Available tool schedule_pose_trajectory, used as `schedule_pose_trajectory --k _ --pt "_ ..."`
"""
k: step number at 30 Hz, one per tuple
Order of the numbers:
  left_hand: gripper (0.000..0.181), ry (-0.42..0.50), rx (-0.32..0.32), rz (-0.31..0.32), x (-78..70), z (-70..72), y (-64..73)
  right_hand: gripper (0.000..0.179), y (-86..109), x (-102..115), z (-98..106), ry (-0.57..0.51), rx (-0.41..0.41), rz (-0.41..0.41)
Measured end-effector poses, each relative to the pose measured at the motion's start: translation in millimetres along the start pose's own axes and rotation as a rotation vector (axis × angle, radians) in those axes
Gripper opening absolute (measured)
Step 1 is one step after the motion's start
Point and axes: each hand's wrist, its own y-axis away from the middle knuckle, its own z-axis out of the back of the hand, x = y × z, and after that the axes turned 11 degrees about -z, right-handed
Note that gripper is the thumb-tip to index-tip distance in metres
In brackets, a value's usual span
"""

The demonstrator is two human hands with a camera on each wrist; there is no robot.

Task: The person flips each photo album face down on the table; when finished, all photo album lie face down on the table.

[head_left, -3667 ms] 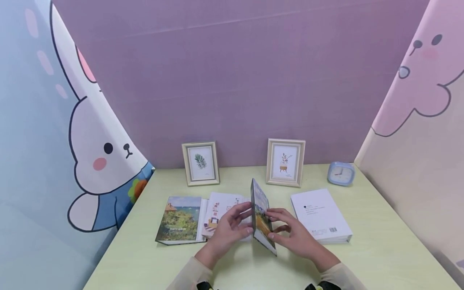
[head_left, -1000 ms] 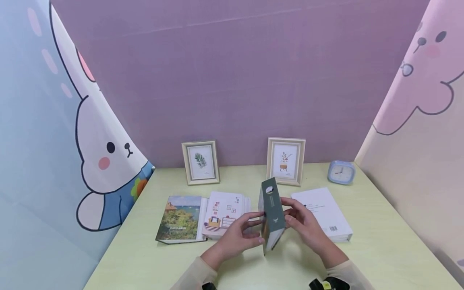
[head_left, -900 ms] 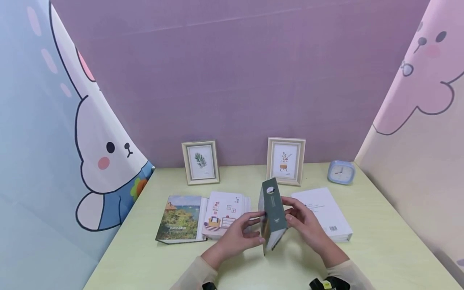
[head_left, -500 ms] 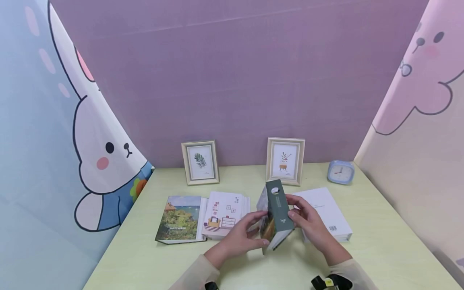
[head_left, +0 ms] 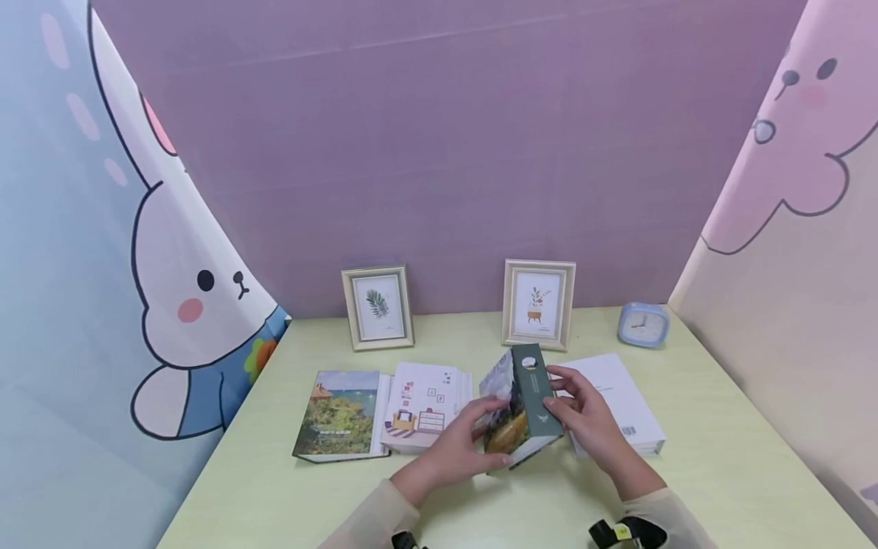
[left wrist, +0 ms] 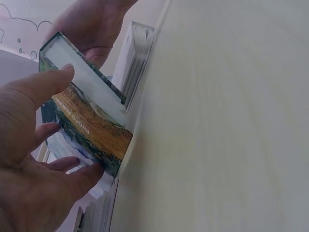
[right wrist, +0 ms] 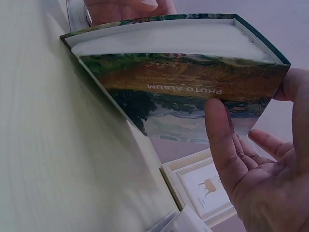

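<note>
A thick photo album (head_left: pixel 537 393) with a dark green spine and painted landscape covers is between both hands, tilted, spine facing up and right. My left hand (head_left: pixel 458 448) holds its left cover, thumb on the white page edge near the bottom, as the left wrist view shows. My right hand (head_left: pixel 591 418) grips the spine side, thumb on the spine and fingers behind it. In the right wrist view, the words on the album's cover (right wrist: pixel 183 92) appear upside down, and a fingertip lies on that cover. Its lower corner stands close over the table (left wrist: pixel 207 125).
To the left lie another landscape photo album (head_left: pixel 338 412) and a white album (head_left: pixel 428 404) with furniture drawings. A plain white album (head_left: pixel 620 400) lies right, partly behind my right hand. Two picture frames (head_left: pixel 379 306) (head_left: pixel 538 303) and a blue clock (head_left: pixel 643 325) stand at the back.
The album has turned from showing its cover on the right to showing its green spine, then leaned over to the right. Both hands have shifted slightly right with it, still holding it.
</note>
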Motion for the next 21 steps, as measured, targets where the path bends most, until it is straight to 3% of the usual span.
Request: schedule_pose_trajectory --k 14,21 --pt "0.078 -0.068 0.019 0.057 -2.7 -1.8 -0.5 0.048 -3.3 -1.6 3.7 0.115 -0.116 -0.124" --pt "0.077 -0.130 0.030 0.079 -3.8 -1.4 -1.3 0.047 -6.8 -5.9 5.3 0.220 -0.146 -0.140"
